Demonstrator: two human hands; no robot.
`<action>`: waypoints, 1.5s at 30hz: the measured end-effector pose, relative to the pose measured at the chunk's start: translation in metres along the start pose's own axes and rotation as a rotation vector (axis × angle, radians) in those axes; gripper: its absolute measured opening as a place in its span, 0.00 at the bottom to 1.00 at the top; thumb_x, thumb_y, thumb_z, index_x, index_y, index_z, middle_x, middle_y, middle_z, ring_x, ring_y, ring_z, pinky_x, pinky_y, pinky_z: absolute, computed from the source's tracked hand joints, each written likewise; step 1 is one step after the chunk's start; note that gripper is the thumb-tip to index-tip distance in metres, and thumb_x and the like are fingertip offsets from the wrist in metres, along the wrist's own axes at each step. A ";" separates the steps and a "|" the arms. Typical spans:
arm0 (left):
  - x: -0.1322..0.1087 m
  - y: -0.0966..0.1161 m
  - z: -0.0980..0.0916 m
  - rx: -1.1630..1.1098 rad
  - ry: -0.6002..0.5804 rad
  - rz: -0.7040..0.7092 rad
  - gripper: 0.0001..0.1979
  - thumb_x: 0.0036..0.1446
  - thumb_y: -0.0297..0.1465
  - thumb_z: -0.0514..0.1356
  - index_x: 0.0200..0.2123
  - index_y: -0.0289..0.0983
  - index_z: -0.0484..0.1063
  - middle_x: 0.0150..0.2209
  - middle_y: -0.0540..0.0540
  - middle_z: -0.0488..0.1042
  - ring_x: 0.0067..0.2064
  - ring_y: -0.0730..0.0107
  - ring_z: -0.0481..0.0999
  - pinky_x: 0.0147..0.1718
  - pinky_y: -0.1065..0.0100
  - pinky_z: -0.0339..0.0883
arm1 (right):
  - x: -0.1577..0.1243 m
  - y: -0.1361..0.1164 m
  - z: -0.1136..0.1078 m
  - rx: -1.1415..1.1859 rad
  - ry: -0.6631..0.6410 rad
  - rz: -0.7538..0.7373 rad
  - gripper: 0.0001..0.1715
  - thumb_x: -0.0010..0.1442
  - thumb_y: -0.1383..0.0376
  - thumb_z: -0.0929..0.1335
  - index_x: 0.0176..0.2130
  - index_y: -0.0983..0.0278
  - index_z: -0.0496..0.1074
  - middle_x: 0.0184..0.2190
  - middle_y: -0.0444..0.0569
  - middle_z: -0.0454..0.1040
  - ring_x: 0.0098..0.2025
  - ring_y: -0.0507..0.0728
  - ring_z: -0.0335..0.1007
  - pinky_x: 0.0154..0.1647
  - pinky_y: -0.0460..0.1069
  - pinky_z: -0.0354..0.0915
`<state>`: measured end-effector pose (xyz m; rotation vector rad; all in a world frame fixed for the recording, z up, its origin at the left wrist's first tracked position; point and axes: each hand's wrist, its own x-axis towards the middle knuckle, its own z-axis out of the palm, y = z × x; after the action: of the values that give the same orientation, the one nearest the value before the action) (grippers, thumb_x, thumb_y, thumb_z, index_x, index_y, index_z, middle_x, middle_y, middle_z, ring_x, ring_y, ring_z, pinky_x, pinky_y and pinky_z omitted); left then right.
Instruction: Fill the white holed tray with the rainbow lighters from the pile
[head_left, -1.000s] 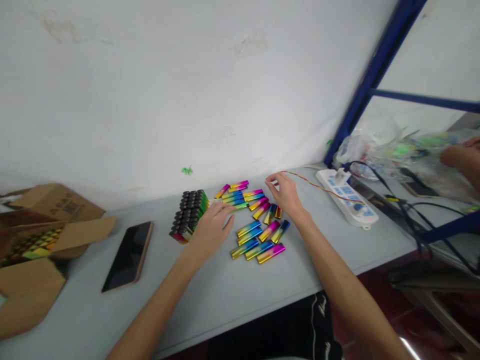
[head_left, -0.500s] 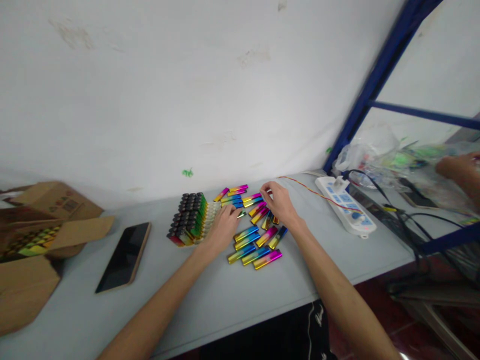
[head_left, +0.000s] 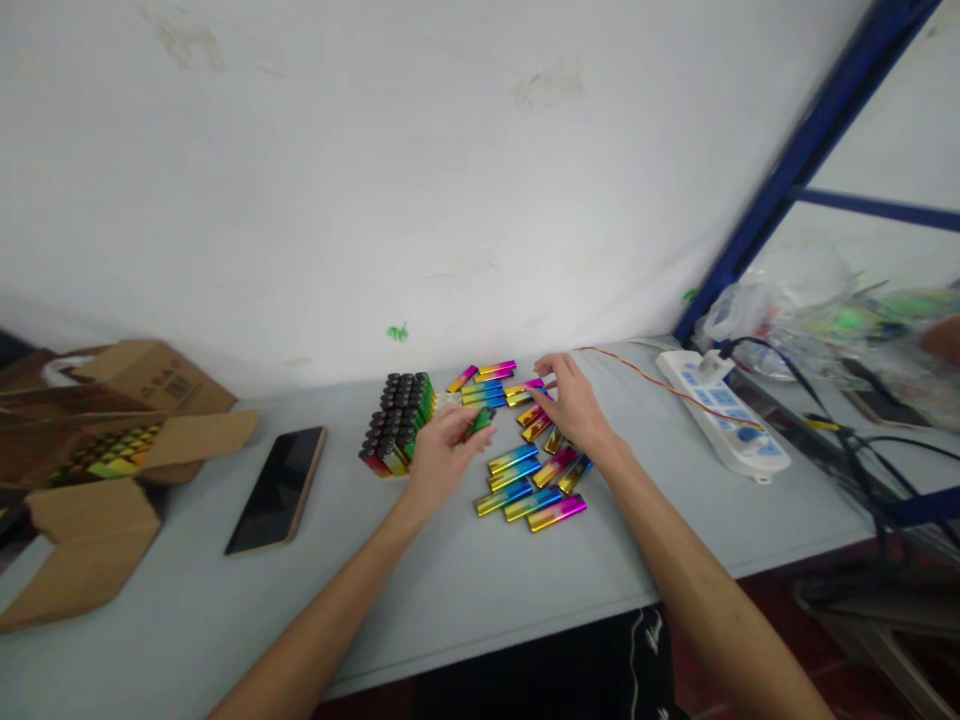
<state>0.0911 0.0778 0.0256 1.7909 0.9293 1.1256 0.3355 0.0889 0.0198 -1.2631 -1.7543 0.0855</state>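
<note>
My left hand (head_left: 441,455) pinches a small green stick with a dark end (head_left: 484,418) between thumb and fingers, lifted over the table. Left of it stands a block of upright black-topped sticks (head_left: 397,410), green and red on their sides, in a pale slotted holder (head_left: 448,401) that my hand partly covers. My right hand (head_left: 577,408) hovers with thumb and fingers apart, at the right edge of a spread of shiny flat sticks. Some of these are blue and gold (head_left: 504,498), others pink and gold (head_left: 556,513). A few lie partly hidden under my right hand.
A phone (head_left: 277,490) lies left of the block, beside an open cardboard box (head_left: 176,385) holding yellow-green sticks. To the right are a white power strip (head_left: 720,412) with cables, a blue metal frame (head_left: 780,190) and plastic bags (head_left: 750,310). Another person's hand (head_left: 941,340) shows at the right edge.
My left hand has risen from the holder, turning the green stick into clearer view. The fingers of my right hand have spread apart. The whole view has shifted slightly.
</note>
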 end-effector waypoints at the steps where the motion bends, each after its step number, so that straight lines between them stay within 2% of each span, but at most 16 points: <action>1: -0.002 0.002 0.001 -0.107 -0.039 -0.069 0.16 0.61 0.44 0.68 0.39 0.37 0.75 0.33 0.48 0.76 0.30 0.70 0.76 0.30 0.68 0.71 | 0.000 -0.002 -0.001 -0.015 -0.017 -0.007 0.12 0.65 0.70 0.69 0.48 0.60 0.67 0.47 0.54 0.71 0.49 0.63 0.72 0.51 0.60 0.75; 4: -0.006 0.007 0.003 -0.374 -0.119 -0.262 0.22 0.59 0.50 0.68 0.42 0.40 0.69 0.29 0.53 0.73 0.22 0.77 0.66 0.21 0.73 0.60 | -0.001 -0.006 -0.001 -0.031 -0.051 -0.009 0.12 0.66 0.71 0.69 0.48 0.59 0.67 0.47 0.54 0.71 0.49 0.62 0.73 0.53 0.60 0.74; 8: -0.006 0.013 0.004 -0.527 -0.099 -0.421 0.27 0.56 0.57 0.66 0.38 0.38 0.69 0.20 0.59 0.60 0.19 0.81 0.51 0.18 0.77 0.45 | -0.003 -0.005 0.004 -0.029 -0.061 -0.018 0.11 0.66 0.71 0.69 0.47 0.58 0.69 0.47 0.52 0.72 0.50 0.62 0.73 0.55 0.60 0.73; 10: -0.005 0.015 0.001 -0.570 -0.107 -0.469 0.31 0.57 0.61 0.61 0.31 0.36 0.70 0.17 0.58 0.55 0.18 0.81 0.49 0.18 0.76 0.44 | -0.003 -0.004 0.006 -0.027 -0.063 -0.020 0.11 0.66 0.70 0.69 0.47 0.58 0.69 0.47 0.52 0.72 0.50 0.62 0.73 0.55 0.60 0.73; 12: -0.003 0.016 -0.001 -0.604 -0.098 -0.504 0.32 0.56 0.62 0.59 0.25 0.37 0.66 0.17 0.57 0.54 0.18 0.80 0.50 0.19 0.74 0.45 | -0.004 -0.003 0.008 -0.020 -0.067 -0.028 0.09 0.66 0.69 0.69 0.46 0.58 0.70 0.47 0.52 0.72 0.50 0.62 0.73 0.54 0.59 0.73; 16: -0.003 0.018 -0.003 -0.603 -0.064 -0.517 0.30 0.53 0.57 0.65 0.21 0.38 0.61 0.17 0.57 0.53 0.19 0.81 0.49 0.18 0.74 0.43 | -0.005 -0.001 0.010 -0.006 -0.061 -0.046 0.08 0.67 0.69 0.68 0.46 0.58 0.70 0.46 0.53 0.72 0.50 0.63 0.73 0.54 0.60 0.73; 20: -0.006 0.017 -0.001 -0.487 0.009 -0.488 0.28 0.52 0.52 0.66 0.19 0.40 0.57 0.16 0.58 0.52 0.18 0.82 0.47 0.18 0.74 0.40 | -0.006 -0.001 0.011 -0.003 -0.066 -0.049 0.07 0.68 0.68 0.68 0.46 0.58 0.70 0.48 0.53 0.72 0.51 0.63 0.72 0.55 0.60 0.73; 24: -0.008 0.013 0.001 -0.383 0.080 -0.468 0.24 0.52 0.47 0.64 0.19 0.41 0.56 0.16 0.59 0.52 0.18 0.81 0.48 0.17 0.74 0.41 | -0.006 -0.002 0.010 0.002 -0.069 -0.054 0.06 0.69 0.68 0.67 0.46 0.58 0.70 0.48 0.53 0.72 0.52 0.62 0.72 0.56 0.60 0.73; 30: -0.008 0.011 0.002 -0.303 0.095 -0.452 0.21 0.51 0.45 0.62 0.19 0.41 0.56 0.16 0.58 0.52 0.17 0.81 0.48 0.16 0.74 0.42 | -0.005 -0.006 0.010 0.005 -0.070 -0.044 0.05 0.70 0.67 0.66 0.46 0.58 0.71 0.48 0.54 0.72 0.51 0.62 0.73 0.56 0.60 0.73; 35: -0.008 0.011 0.003 -0.378 0.067 -0.463 0.25 0.52 0.49 0.65 0.20 0.40 0.57 0.16 0.58 0.53 0.16 0.82 0.49 0.15 0.75 0.42 | -0.006 -0.006 0.010 0.007 -0.090 -0.038 0.04 0.70 0.66 0.67 0.46 0.58 0.71 0.49 0.54 0.71 0.52 0.62 0.73 0.56 0.60 0.74; 37: -0.008 0.014 0.003 -0.419 0.035 -0.446 0.27 0.55 0.53 0.65 0.21 0.39 0.59 0.18 0.57 0.58 0.16 0.83 0.53 0.14 0.75 0.43 | -0.006 -0.006 0.010 0.004 -0.096 -0.036 0.05 0.70 0.66 0.66 0.46 0.58 0.71 0.49 0.54 0.71 0.51 0.62 0.74 0.57 0.61 0.74; 40: -0.007 0.023 0.000 -0.519 -0.020 -0.418 0.29 0.55 0.55 0.67 0.23 0.37 0.63 0.25 0.53 0.65 0.19 0.80 0.62 0.14 0.76 0.48 | -0.006 -0.005 0.012 0.005 -0.090 -0.043 0.05 0.71 0.66 0.66 0.46 0.59 0.71 0.49 0.54 0.70 0.51 0.61 0.74 0.57 0.61 0.74; 45: -0.002 0.046 -0.016 -0.709 -0.084 -0.346 0.27 0.51 0.50 0.73 0.25 0.37 0.64 0.27 0.53 0.62 0.26 0.75 0.64 0.18 0.73 0.63 | -0.007 -0.007 0.013 0.024 -0.100 -0.032 0.05 0.71 0.65 0.66 0.47 0.58 0.71 0.50 0.54 0.70 0.50 0.61 0.75 0.54 0.60 0.76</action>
<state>0.0834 0.0616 0.0713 1.0460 0.6412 0.9794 0.3220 0.0858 0.0121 -1.2316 -1.8530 0.1541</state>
